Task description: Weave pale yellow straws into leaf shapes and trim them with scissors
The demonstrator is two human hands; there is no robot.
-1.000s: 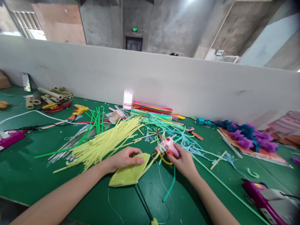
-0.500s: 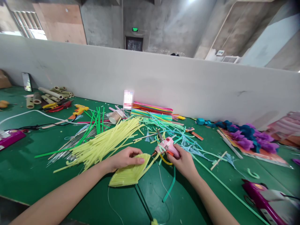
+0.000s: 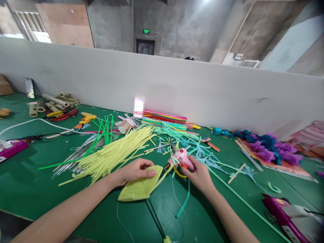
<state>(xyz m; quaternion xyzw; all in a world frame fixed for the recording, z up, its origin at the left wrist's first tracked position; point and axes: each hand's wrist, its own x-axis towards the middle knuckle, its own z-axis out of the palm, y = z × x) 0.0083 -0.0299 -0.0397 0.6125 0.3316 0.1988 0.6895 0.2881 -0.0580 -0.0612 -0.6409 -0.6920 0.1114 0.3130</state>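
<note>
My left hand (image 3: pixel 140 172) is closed on a flat, leaf-like panel of yellow pipe cleaners (image 3: pixel 138 189), thumb on top. Two loose yellow strips reach from the panel's right side toward the glue gun. In my right hand (image 3: pixel 197 172) is a pink hot glue gun (image 3: pixel 181 157), its nozzle pointing left near the end of those strips. Behind the glue gun lie scissors (image 3: pixel 173 145), partly covered by it. A thin clear thread hangs below the panel, and dark stems run from under it to a small yellow piece (image 3: pixel 167 239) at the bottom edge.
A pile of loose yellow pipe cleaners (image 3: pixel 118 152) lies to the left, beside metal wires and green stems (image 3: pixel 107 130). A yellow glue gun (image 3: pixel 87 118), bamboo tubes (image 3: pixel 55 101) and pliers (image 3: pixel 60 114) sit farther back. Purple and blue fluffy pieces (image 3: pixel 268 146) and a power strip (image 3: pixel 280 212) are right.
</note>
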